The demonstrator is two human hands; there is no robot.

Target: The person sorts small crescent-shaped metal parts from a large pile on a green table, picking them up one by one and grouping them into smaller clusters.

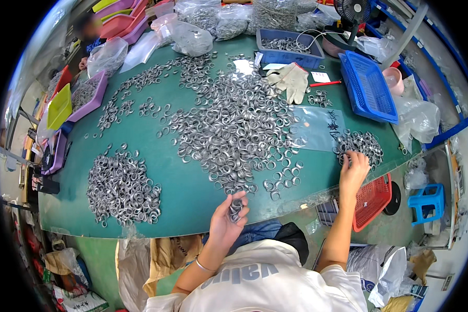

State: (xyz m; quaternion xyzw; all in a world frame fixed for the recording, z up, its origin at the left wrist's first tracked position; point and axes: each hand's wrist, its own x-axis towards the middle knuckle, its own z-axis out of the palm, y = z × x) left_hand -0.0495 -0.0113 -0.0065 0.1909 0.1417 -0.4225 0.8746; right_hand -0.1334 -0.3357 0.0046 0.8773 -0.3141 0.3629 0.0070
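Near the table's front edge, my left hand [226, 218] is closed with its palm up, holding several grey metal rings [235, 209]. It is just below the front tip of a large heap of metal rings [234, 125] in the middle of the table. My right hand [354, 169] reaches to the smaller ring pile [366, 145] at the right. Its bent fingertips touch that pile, and what they hold, if anything, is hidden. Another ring pile [124, 187] lies at the left front. Some loose rings [283, 179] are scattered between my hands.
A clear plastic bag [320, 127] lies flat beside the right pile. Behind it are a pair of work gloves [291, 80], a red pen [326, 83] and a blue basket [369, 88]. A ring-filled blue bin [291, 54] stands at the back. A person [88, 34] is at the far left.
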